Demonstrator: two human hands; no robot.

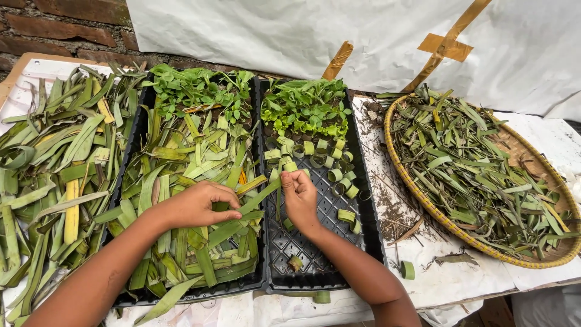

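My left hand (200, 204) rests on a heap of cut green leaf strips (181, 175) in the left black tray (134, 139) and pinches one long leaf strip (254, 203). That strip runs up to my right hand (299, 195), which grips its other end with closed fingers above the right black mesh tray (315, 254). Several small rolled leaf rings (321, 160) lie in that tray just beyond my right hand, in front of a patch of green seedlings (305, 109).
A loose pile of long leaves (48, 169) covers the table at left. A round woven basket (417, 194) of leaf scraps sits at right. A stray leaf ring (408, 270) lies on the white sheet. A brick wall and white sheet stand behind.
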